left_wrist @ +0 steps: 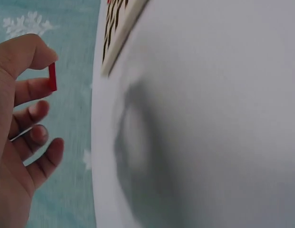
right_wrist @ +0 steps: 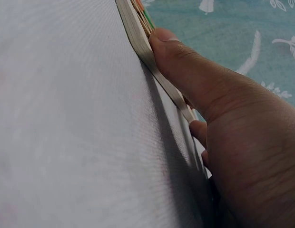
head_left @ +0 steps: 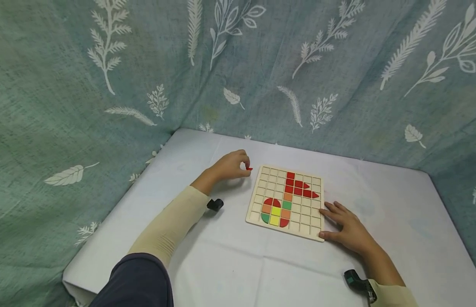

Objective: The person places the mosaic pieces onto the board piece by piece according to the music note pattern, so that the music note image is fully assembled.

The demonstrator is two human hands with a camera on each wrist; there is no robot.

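Note:
Between thumb and index finger, my left hand pinches a small flat red tile, held above the tabletop just left of the board. Its other fingers are loosely bent in the left wrist view. A light wooden grid board lies on the table, with red, orange, green and yellow tiles set in some cells. Some red tiles have pointed or rounded ends. My right hand touches the board's right side with fingers spread, the thumb at the near right corner. In the right wrist view the thumb lies against the board's rim.
The board sits on a table covered in white cloth. A blue-green curtain with white leaf prints hangs behind and at the sides. Dark wrist devices stick out near the left wrist and right wrist.

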